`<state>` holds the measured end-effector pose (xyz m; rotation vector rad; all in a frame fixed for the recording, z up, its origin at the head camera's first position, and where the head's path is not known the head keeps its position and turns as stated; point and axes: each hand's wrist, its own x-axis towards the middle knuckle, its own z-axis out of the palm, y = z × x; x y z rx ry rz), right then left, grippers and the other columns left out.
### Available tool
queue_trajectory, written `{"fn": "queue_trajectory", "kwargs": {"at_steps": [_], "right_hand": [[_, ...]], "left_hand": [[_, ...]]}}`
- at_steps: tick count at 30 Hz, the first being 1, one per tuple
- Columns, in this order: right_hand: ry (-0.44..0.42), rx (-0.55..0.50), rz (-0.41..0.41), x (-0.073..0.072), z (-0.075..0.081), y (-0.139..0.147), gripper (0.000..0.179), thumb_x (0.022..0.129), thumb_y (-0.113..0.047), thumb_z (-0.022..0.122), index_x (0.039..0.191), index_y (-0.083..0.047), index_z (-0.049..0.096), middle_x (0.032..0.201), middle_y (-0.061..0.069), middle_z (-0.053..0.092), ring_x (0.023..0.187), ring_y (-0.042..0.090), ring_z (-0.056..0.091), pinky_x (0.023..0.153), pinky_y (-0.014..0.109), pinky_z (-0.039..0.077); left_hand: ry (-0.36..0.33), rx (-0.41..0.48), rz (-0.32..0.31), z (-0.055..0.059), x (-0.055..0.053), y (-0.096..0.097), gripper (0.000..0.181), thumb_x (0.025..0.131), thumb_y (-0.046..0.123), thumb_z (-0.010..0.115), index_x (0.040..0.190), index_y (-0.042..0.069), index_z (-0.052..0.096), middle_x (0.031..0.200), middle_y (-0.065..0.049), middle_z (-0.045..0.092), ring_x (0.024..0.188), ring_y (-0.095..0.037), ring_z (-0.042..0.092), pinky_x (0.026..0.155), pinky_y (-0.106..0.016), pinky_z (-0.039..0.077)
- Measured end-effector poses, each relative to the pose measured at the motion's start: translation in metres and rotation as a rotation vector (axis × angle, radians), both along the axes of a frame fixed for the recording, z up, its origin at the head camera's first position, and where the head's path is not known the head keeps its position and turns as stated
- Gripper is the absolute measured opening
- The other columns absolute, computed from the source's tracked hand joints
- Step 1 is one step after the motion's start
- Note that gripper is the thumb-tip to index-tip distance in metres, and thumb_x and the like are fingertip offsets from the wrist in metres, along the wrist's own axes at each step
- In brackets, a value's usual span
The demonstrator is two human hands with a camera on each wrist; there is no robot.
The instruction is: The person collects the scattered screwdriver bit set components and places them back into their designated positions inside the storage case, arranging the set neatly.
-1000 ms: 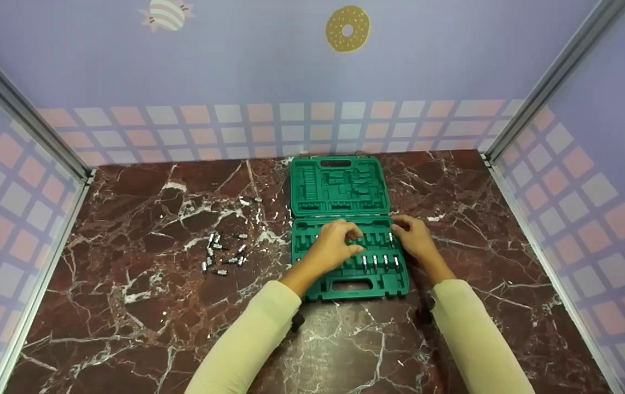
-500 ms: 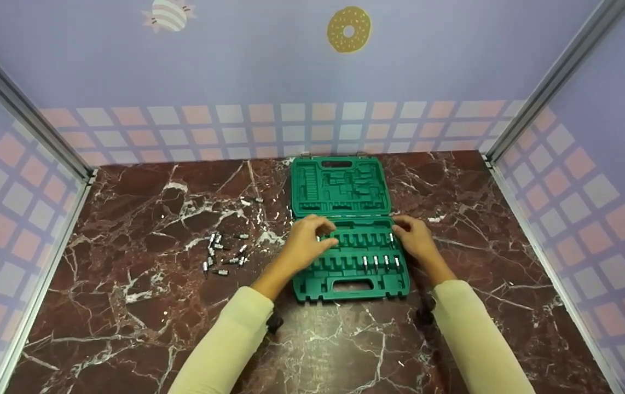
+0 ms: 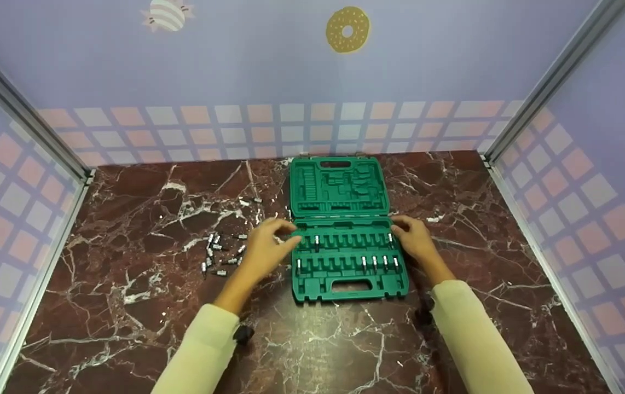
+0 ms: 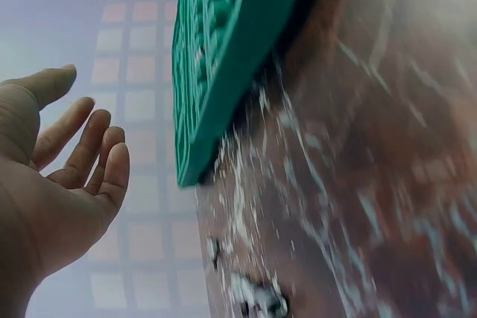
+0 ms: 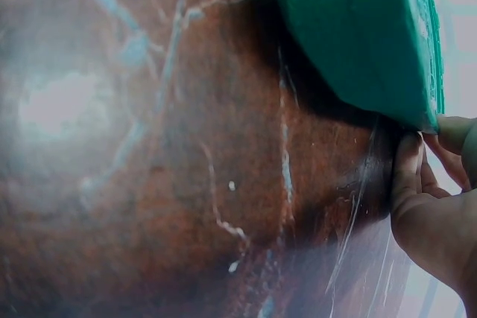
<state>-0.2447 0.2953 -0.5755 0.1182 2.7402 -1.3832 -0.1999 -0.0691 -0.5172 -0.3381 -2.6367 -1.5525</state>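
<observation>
From my station, the head view shows the left hand (image 3: 264,246) drawn off the one open green case (image 3: 345,251) toward its left edge — so its contents show: seven seated bits (image 3: 317,243). Roughly twelve loose bits (image 3: 220,272) lie left on the table (image 3: 312,350), some partly hidden. In the left wrist view that hand is empty, fingers relaxed. In the right wrist view the right hand (image 5: 440,221) touches the case — gripping or not, I can't tell.
</observation>
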Motion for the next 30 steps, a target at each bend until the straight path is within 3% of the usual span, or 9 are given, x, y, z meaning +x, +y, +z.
{"fn": "queue_trajectory", "kwargs": {"at_steps": [9, 16, 23, 30], "right_hand": [[0.006, -0.013, -0.003, 0.001, 0.001, -0.002, 0.031, 0.105, -0.009, 0.058, 0.134, 0.002, 0.064, 0.134, 0.026, 0.064, 0.122, 0.041, 0.061, 0.104, 0.054, 0.048], [0.011, -0.027, -0.008, 0.000, 0.000, -0.001, 0.031, 0.105, -0.009, 0.058, 0.133, 0.003, 0.064, 0.133, 0.026, 0.064, 0.122, 0.040, 0.061, 0.104, 0.053, 0.049], [0.013, -0.034, 0.004, 0.001, 0.000, -0.002, 0.032, 0.105, -0.008, 0.057, 0.134, 0.004, 0.064, 0.133, 0.027, 0.064, 0.121, 0.041, 0.061, 0.103, 0.054, 0.049], [0.004, -0.019, 0.002, -0.001, 0.001, 0.000, 0.031, 0.105, -0.010, 0.058, 0.133, 0.001, 0.065, 0.133, 0.025, 0.065, 0.121, 0.039, 0.061, 0.103, 0.052, 0.049]], "left_hand": [[0.035, -0.042, 0.100, -0.007, 0.007, -0.049, 0.030, 0.082, 0.016, 0.086, 0.107, 0.003, 0.075, 0.108, -0.012, 0.068, 0.100, -0.037, 0.064, 0.090, -0.050, 0.055], [0.076, -0.119, 0.176, -0.012, 0.014, -0.081, 0.034, 0.078, 0.013, 0.089, 0.107, 0.004, 0.074, 0.117, -0.017, 0.067, 0.113, -0.039, 0.061, 0.105, -0.056, 0.045], [0.062, -0.174, 0.234, -0.018, 0.022, -0.102, 0.038, 0.078, 0.013, 0.088, 0.109, 0.002, 0.070, 0.116, -0.022, 0.063, 0.113, -0.044, 0.059, 0.103, -0.055, 0.043], [0.000, -0.221, 0.296, -0.026, 0.026, -0.121, 0.043, 0.079, 0.009, 0.085, 0.116, -0.001, 0.065, 0.118, -0.025, 0.059, 0.106, -0.042, 0.056, 0.099, -0.057, 0.042]]}}
